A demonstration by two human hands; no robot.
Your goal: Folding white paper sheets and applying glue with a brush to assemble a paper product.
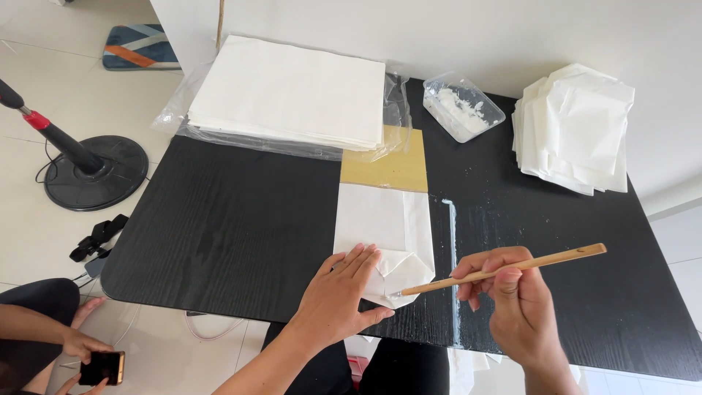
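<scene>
- Left hand (342, 296) flat, fingers (360, 257) spread and pressed down on the folded white paper bag (384, 232); folded bottom flaps just beyond and to the right of those fingertips.
- Right hand (512, 292) closed in a pen-like pinch on a wooden stick (504, 270); thumb and forefinger clamped round the shaft near its middle.
- Long axis of the stick nearly level, rising slightly to the right; free end well out past the knuckles, working tip leftward of the fingers, touching the bag's folded corner.
- Tip right beside the left hand's fingertips, almost touching; left hand on the bag itself, right hand off it, joined to it only through the stick.
- Bag's long axis straight away from both hands, far end on a yellow board (395, 167).
- Paste tub (462, 108) far beyond the right hand's fingers; smeared white line (452, 249) just left of them on the black table (227, 219).
</scene>
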